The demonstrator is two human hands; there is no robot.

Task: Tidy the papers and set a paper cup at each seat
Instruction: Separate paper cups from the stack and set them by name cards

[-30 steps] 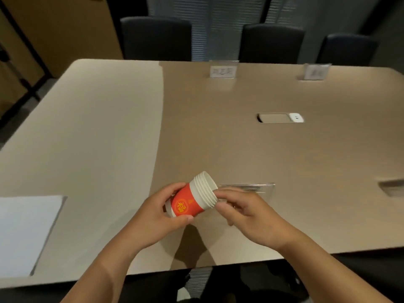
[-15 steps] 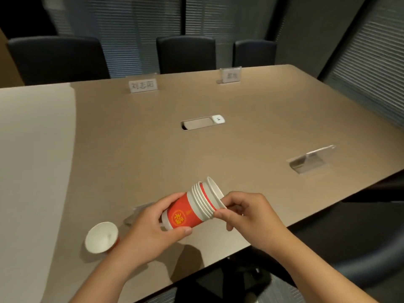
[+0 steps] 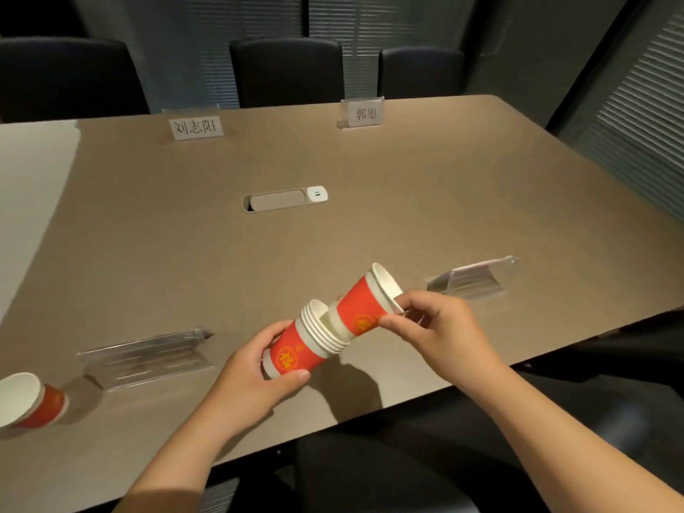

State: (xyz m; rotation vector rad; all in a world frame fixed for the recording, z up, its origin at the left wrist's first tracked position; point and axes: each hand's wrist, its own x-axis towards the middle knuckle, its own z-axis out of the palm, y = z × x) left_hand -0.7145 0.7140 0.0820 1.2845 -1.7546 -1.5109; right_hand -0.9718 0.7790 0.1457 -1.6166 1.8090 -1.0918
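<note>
One paper cup (image 3: 364,309) is nearly out of the nested stack (image 3: 303,349) at lower centre of the frame, its long axis tilting up to the right; the right hand (image 3: 440,327) pinches its rim while the left hand (image 3: 255,375) grips the stack's base. The nearest unserved seat appears to be the clear name stand (image 3: 470,279) just right of the right hand, whereas the placed cup (image 3: 29,401) stands at lower left on the tan table (image 3: 407,201), dark chairs (image 3: 287,72) behind

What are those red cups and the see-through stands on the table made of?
Red cups: likely paper, matte red print outside, plain white inside, with thin rolled rims.
See-through stands: probably clear acrylic or a similar plastic, since the table shows through and the edges glint.
</note>
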